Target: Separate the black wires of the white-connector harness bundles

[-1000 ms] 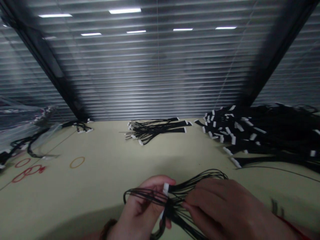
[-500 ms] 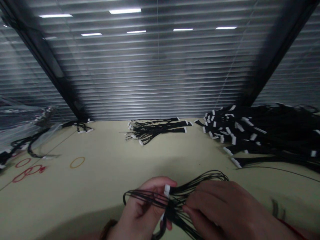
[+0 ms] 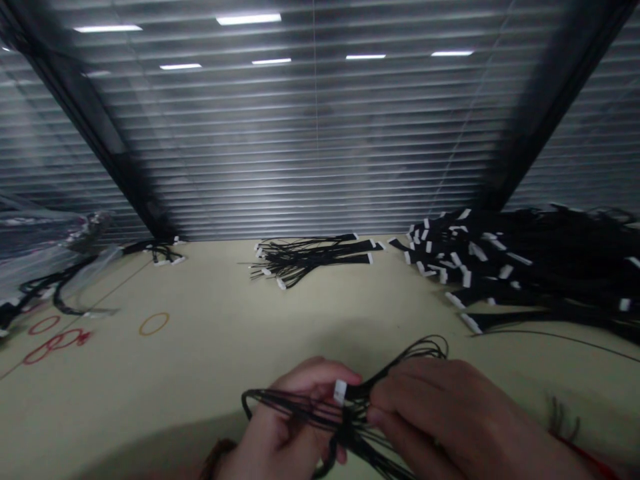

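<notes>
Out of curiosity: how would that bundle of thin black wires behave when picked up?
The bundle of thin black wires is probably floppy: its strands curve in loose loops beside the left hand. It seems apt to tangle, since strands cross each other. It likely feels light, given the thin strands and small white connector.

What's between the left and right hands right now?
The head view shows a bundle of thin black wires and a white connector between the left hand and the right hand.

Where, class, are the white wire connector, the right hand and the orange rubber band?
white wire connector (image 3: 341, 392), head view, on its plastic housing
right hand (image 3: 450, 413), head view, on its back
orange rubber band (image 3: 154, 314), head view, on the loop's far edge
</notes>
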`<state>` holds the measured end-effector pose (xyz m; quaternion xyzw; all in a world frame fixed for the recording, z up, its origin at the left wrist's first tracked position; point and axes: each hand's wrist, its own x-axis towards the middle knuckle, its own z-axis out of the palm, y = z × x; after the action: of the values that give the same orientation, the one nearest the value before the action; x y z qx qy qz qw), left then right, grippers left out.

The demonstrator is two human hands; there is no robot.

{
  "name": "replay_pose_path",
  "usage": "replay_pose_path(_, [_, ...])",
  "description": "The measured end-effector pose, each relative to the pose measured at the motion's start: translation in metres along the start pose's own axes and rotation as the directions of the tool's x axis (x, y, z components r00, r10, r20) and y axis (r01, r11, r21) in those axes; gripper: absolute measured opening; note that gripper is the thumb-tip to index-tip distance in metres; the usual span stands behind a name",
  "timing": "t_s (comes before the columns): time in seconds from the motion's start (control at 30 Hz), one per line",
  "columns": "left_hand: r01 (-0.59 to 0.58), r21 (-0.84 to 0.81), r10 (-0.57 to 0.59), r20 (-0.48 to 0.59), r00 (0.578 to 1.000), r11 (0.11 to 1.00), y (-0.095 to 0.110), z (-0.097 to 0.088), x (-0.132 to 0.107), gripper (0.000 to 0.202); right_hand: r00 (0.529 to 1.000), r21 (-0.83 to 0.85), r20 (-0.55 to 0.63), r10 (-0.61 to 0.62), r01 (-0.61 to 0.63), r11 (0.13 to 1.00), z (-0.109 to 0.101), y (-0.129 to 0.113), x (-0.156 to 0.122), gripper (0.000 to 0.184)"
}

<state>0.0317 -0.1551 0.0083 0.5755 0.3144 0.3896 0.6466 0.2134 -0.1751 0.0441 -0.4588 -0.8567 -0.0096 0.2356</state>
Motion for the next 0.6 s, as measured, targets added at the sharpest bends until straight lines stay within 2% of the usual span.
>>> replay_pose_path(0.1, [0.01,0.014,-0.01,0.022,1.0,1.0,0.0,0.001,0.002,0.018,1.0,0.046,0.014,0.0,0.0,0.999,0.0,-0.001,-0.002,0.033])
replay_pose_path(0.17, [0.045,-0.001,-0.045,-0.014,0.999,0.999,0.0,0.002,0.004,0.019,1.0,0.107,0.027,0.01,-0.013,0.994,-0.002,-0.001,-0.001,0.029])
replay_pose_path(0.23, [0.086,-0.009,-0.086,-0.082,0.993,0.996,-0.001,0.002,0.006,0.022,0.995,0.147,0.074,0.066,-0.076,0.986,-0.007,0.002,0.001,0.022])
replay_pose_path(0.33, [0.129,0.013,-0.124,-0.194,0.973,0.992,-0.001,0.001,0.01,0.024,0.968,0.063,0.14,0.208,-0.218,0.974,-0.019,0.015,0.006,0.006])
replay_pose_path(0.4, [0.13,0.006,-0.124,-0.249,0.96,0.992,-0.001,0.0,0.013,0.025,0.965,-0.042,0.084,0.249,-0.246,0.968,-0.03,0.027,0.005,0.008])
replay_pose_path(0.47, [0.113,-0.017,-0.114,-0.289,0.951,0.993,0.0,-0.002,0.015,0.027,0.978,-0.11,0.048,0.203,-0.197,0.974,-0.04,0.037,-0.001,0.011])
replay_pose_path(0.5, [0.104,-0.029,-0.108,-0.301,0.947,0.994,0.0,-0.002,0.015,0.028,0.983,-0.127,0.069,0.17,-0.16,0.979,-0.042,0.042,-0.006,0.015])
replay_pose_path(0.6, [0.087,-0.057,-0.1,-0.314,0.944,0.995,0.001,-0.002,0.015,0.027,0.973,-0.119,0.213,0.087,-0.062,0.991,-0.037,0.047,-0.027,0.024])
